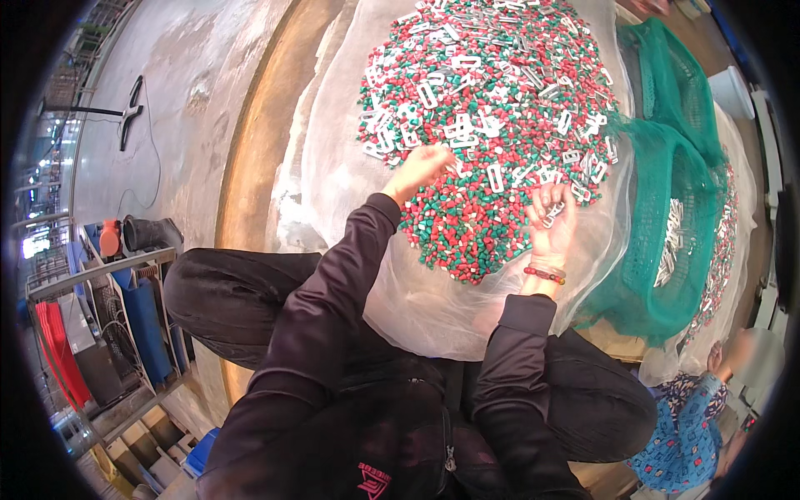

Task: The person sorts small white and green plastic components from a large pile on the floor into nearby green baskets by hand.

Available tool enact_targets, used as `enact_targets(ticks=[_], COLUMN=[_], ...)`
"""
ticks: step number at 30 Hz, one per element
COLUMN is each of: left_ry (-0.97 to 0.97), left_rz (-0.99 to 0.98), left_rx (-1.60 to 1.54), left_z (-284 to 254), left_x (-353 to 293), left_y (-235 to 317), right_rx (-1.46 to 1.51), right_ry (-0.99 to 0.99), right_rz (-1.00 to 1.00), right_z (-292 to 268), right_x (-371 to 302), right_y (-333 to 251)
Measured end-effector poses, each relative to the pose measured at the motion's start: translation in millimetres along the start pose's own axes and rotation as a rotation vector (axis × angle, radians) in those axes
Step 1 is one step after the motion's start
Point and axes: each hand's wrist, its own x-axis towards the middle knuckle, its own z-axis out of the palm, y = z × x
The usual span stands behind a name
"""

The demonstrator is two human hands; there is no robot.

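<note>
A wide heap of small red, green and white pebble-like pieces (467,242) lies in front of me, with white, oblong frame-shaped pieces (495,177) scattered over it. My left hand (422,169) is over the left part of the heap. Its thumb and fingers are pinched together at a small pale piece, whose shape is hard to make out. At the heap's right edge my right hand (552,227) is turned palm up. Its fingers curl round several white pieces (550,217) like those in the heap. A beaded bracelet circles the right wrist.
Sheer white cloth (425,317) lies under the heap. On the right, a green basket (637,258) draped in green netting holds white strips (669,242); another green basket (667,75) stands behind it. A person in blue patterned clothing (679,433) sits at lower right. Left stands a metal rack (108,279).
</note>
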Motion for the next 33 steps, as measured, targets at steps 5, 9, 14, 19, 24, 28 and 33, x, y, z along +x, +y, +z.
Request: enact_targets(ticks=[5, 9, 14, 19, 24, 28, 33], left_ry=[-0.166, 0.045, 0.406, 0.181, 0.273, 0.180, 0.143], left_rz=[0.061, -0.054, 0.115, 0.151, 0.193, 0.229, 0.363], left_rx=[-0.621, -0.123, 1.093, 1.132, 0.972, 1.070, 1.056], left_z=[-5.9, 9.5, 34.2, 46.9, 52.3, 56.0, 74.7], left_x=[7.2, 35.8, 64.5, 59.4, 43.3, 50.6, 45.9], left_y=[22.2, 17.0, -35.7, -47.3, -38.7, -34.7, -24.2], right_rx=[0.250, 0.624, 0.825, 0.863, 0.864, 0.835, 0.724], right_ry=[0.117, 0.009, 0.331, 0.328, 0.359, 0.348, 0.413], right_rz=[0.215, 0.141, 0.049, 0.001, 0.012, 0.042, 0.039], right_z=[-3.4, -35.2, -55.8, -65.8, -61.8, -57.8, -60.5], right_x=[-1.4, -11.7, -22.8, -22.7, -22.7, -18.8, -19.9], right_y=[25.2, 35.0, 37.5, 33.2, 34.3, 40.5, 42.2])
